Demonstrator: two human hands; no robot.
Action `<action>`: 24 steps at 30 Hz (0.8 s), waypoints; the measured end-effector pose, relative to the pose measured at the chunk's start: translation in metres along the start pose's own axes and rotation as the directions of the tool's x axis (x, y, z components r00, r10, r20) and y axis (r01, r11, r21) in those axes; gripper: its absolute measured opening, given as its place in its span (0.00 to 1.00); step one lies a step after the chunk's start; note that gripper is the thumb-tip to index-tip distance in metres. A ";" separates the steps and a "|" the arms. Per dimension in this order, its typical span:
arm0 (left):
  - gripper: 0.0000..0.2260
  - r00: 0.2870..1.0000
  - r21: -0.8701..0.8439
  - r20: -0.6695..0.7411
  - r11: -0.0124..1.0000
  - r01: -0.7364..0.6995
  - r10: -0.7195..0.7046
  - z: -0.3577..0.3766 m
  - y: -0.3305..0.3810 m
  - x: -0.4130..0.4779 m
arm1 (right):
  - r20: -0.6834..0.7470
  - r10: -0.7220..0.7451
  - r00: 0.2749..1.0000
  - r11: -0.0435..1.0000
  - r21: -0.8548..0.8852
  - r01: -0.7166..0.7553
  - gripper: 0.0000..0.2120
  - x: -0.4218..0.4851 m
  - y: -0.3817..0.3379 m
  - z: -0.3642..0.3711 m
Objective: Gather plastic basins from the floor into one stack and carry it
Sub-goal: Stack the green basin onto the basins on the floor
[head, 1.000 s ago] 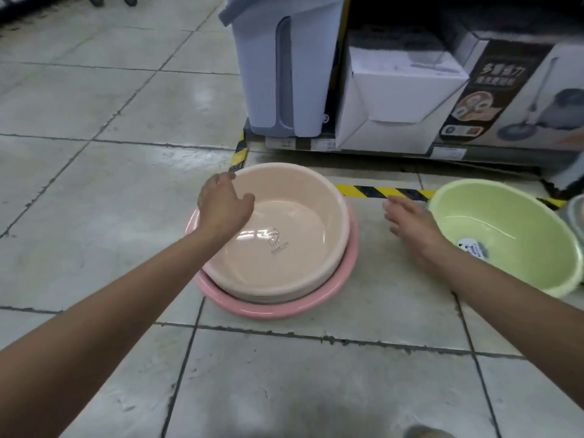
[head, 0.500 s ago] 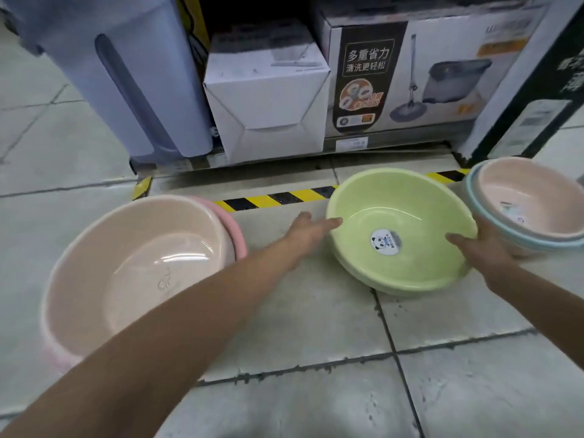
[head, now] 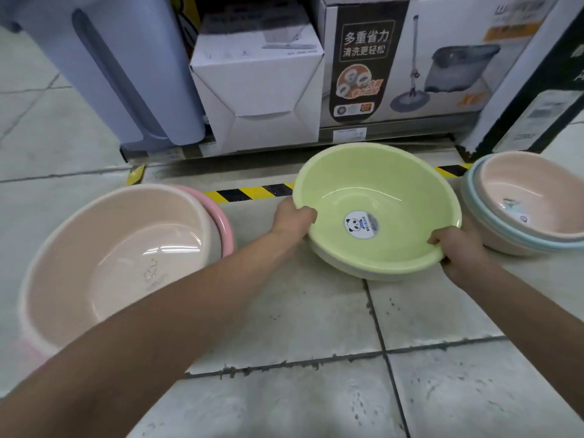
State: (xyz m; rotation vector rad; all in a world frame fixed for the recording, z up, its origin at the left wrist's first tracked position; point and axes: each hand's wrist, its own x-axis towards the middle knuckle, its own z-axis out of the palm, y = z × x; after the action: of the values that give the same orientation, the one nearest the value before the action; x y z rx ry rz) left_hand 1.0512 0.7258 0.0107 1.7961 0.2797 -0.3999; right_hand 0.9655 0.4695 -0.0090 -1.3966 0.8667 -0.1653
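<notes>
A green basin [head: 392,191] with a panda sticker sits tilted at the middle of the tiled floor, nested in a paler basin beneath it. My left hand [head: 292,218] grips its left rim, thumb inside. My right hand [head: 458,248] grips the near right rim. At the left lies a beige basin [head: 104,257] nested in a pink basin [head: 221,216]. At the right edge a beige basin [head: 531,191] sits inside a blue basin [head: 474,197].
A shelf base behind the basins holds a white carton [head: 262,90], a mop-bucket box [head: 410,58] and a tall grey-blue bin [head: 110,67]. Yellow-black hazard tape [head: 249,192] runs along the floor in front of it. Bare tiles lie in the foreground.
My left hand left the beige basin and reached right; both hands closed on the green basin's rim. The view swung right and came closer.
</notes>
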 end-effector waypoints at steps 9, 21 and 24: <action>0.06 0.920 0.112 -0.263 0.956 -0.271 0.292 -0.176 0.069 -0.082 | 0.177 -0.214 0.961 0.976 0.082 0.203 0.30 -0.105 -0.075 0.118; 0.03 0.817 -0.007 -0.563 0.987 -0.158 0.127 -0.360 -0.024 -0.161 | 0.463 -0.254 0.849 0.951 -0.040 0.307 0.24 -0.236 -0.044 0.273; 0.03 0.836 -0.043 -0.547 0.996 -0.080 0.043 -0.370 -0.060 -0.161 | 0.478 -0.191 0.857 0.960 -0.089 0.264 0.24 -0.246 -0.027 0.283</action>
State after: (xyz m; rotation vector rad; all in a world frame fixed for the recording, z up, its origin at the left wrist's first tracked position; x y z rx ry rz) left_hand 0.9266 1.1023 0.1079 1.8200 0.6247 0.1832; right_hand 0.9795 0.8291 0.1018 -1.5938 0.3139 0.0607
